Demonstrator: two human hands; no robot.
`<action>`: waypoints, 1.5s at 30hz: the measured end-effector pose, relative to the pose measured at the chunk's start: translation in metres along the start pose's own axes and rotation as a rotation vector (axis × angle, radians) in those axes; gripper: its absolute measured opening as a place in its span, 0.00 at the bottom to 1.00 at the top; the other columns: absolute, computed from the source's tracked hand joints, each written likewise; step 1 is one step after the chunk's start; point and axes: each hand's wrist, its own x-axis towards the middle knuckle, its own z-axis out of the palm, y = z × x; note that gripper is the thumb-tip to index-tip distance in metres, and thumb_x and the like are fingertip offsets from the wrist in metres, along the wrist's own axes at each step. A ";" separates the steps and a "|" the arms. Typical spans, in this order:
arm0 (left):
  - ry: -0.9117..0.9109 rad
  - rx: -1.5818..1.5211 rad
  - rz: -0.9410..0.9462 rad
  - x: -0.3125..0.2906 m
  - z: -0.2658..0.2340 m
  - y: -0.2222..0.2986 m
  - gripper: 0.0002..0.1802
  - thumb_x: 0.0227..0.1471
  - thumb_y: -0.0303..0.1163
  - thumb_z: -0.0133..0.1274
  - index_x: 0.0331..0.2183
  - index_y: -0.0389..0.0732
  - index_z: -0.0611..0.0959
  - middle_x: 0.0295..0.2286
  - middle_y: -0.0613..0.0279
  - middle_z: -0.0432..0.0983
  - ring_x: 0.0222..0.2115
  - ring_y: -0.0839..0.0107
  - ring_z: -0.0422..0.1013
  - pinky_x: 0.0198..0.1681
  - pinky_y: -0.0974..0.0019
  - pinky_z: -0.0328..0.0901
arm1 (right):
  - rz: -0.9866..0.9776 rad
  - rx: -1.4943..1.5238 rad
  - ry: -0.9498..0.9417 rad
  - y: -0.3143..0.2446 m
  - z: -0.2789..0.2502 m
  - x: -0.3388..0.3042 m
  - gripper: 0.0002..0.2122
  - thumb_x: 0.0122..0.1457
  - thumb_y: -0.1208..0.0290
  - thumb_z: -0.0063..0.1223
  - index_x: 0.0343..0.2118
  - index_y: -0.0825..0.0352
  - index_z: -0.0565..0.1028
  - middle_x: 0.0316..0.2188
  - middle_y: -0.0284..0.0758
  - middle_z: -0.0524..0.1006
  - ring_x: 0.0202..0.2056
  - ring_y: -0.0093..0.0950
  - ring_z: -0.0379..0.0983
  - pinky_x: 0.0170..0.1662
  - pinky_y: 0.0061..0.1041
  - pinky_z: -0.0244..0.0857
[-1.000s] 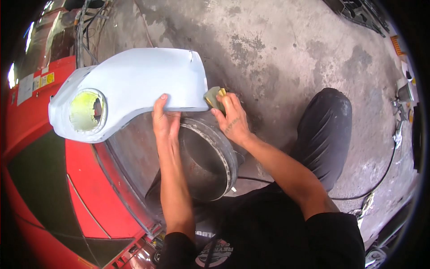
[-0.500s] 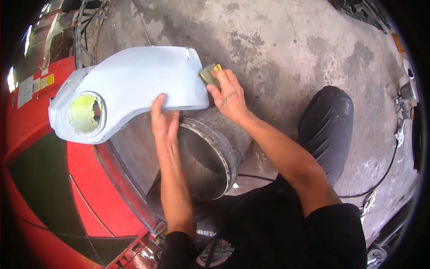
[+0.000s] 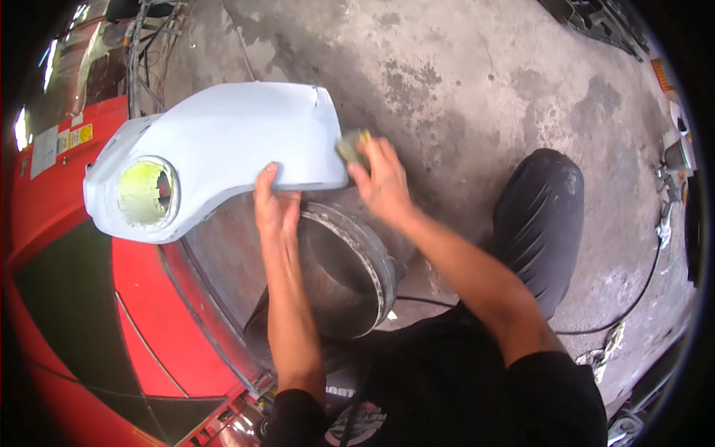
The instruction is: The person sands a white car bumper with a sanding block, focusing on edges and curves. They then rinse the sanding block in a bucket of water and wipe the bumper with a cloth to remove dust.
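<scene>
A pale grey-blue bumper piece (image 3: 246,134) with a round opening (image 3: 149,194), yellow-green inside, spans the left and middle of the view. My left hand (image 3: 277,197) is closed on its lower edge, thumb on the upper face and fingers hidden underneath. At the piece's right end, my right hand (image 3: 383,179) pinches a small olive and yellow sanding pad (image 3: 351,146), slightly blurred. The pad lies against or very near that end edge.
Below the piece stands a dark, open-topped drum (image 3: 339,268) between my legs. A red vehicle part (image 3: 149,313) with dark glass is close on the left. A black hose (image 3: 633,302) curves over the stained concrete floor (image 3: 462,82) at right.
My right hand has moved the pad slightly down along the end edge. The bumper piece and my left hand sit a little lower in the view.
</scene>
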 end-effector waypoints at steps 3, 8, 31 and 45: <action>-0.021 0.014 -0.030 0.000 0.002 0.001 0.33 0.50 0.34 0.65 0.56 0.38 0.72 0.54 0.56 0.71 0.58 0.55 0.66 0.65 0.46 0.59 | 0.009 -0.039 0.005 -0.004 -0.007 0.043 0.18 0.58 0.72 0.61 0.51 0.67 0.71 0.45 0.46 0.73 0.48 0.49 0.70 0.50 0.44 0.67; 0.020 0.019 -0.017 -0.003 0.001 0.000 0.34 0.50 0.34 0.65 0.56 0.37 0.71 0.54 0.56 0.71 0.58 0.56 0.66 0.65 0.46 0.59 | 0.057 0.048 0.015 -0.006 0.002 0.000 0.17 0.60 0.71 0.59 0.51 0.68 0.72 0.45 0.48 0.73 0.49 0.51 0.70 0.50 0.45 0.67; 0.024 0.029 -0.012 0.000 -0.002 -0.001 0.31 0.51 0.35 0.63 0.55 0.37 0.72 0.53 0.55 0.73 0.57 0.55 0.67 0.64 0.46 0.60 | -0.007 0.010 0.034 0.000 -0.006 0.037 0.18 0.60 0.74 0.61 0.51 0.71 0.70 0.46 0.47 0.73 0.48 0.49 0.74 0.49 0.41 0.69; 0.031 0.013 0.012 -0.002 -0.004 0.001 0.30 0.51 0.33 0.64 0.54 0.37 0.72 0.53 0.56 0.71 0.57 0.56 0.67 0.65 0.45 0.60 | 0.045 0.084 -0.066 -0.009 -0.006 -0.029 0.20 0.59 0.74 0.59 0.54 0.69 0.70 0.47 0.46 0.73 0.50 0.49 0.71 0.51 0.43 0.68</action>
